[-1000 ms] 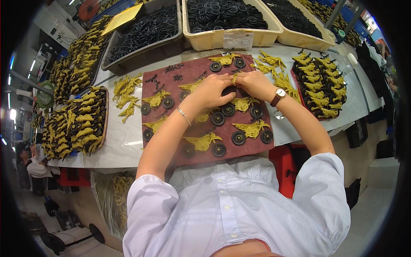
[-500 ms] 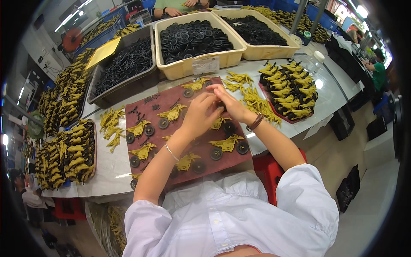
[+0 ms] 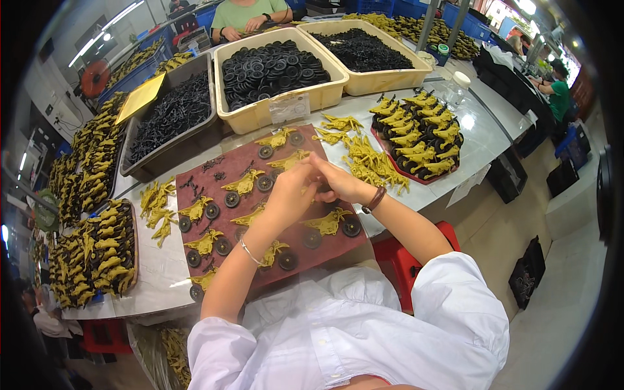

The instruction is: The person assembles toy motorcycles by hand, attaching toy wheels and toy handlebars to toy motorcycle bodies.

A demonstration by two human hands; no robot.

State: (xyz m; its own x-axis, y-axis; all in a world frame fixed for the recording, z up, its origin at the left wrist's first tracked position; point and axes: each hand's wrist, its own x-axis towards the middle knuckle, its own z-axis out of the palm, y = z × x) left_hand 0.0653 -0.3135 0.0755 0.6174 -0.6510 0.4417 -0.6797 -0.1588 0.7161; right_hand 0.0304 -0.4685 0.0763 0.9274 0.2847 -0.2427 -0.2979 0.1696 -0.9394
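Note:
My left hand and my right hand meet over a dark red mat, fingers bent inward and touching. A bit of yellow shows between the fingers, but whether they hold it or it lies behind them I cannot tell. Around them on the mat lie yellow toy motorbike bodies, set beside black wheels. My left forearm covers part of these rows. Small black parts are scattered at the mat's far left.
Beyond the mat stand a cream bin of black wheels, another cream bin and a grey bin of black parts. Loose yellow bodies lie right of the mat, near a loaded red tray. A person sits opposite.
My whole view has shifted, moving the table left in the picture. My right fingers, stretched over the left hand before, are now bent in closer against its fingertips.

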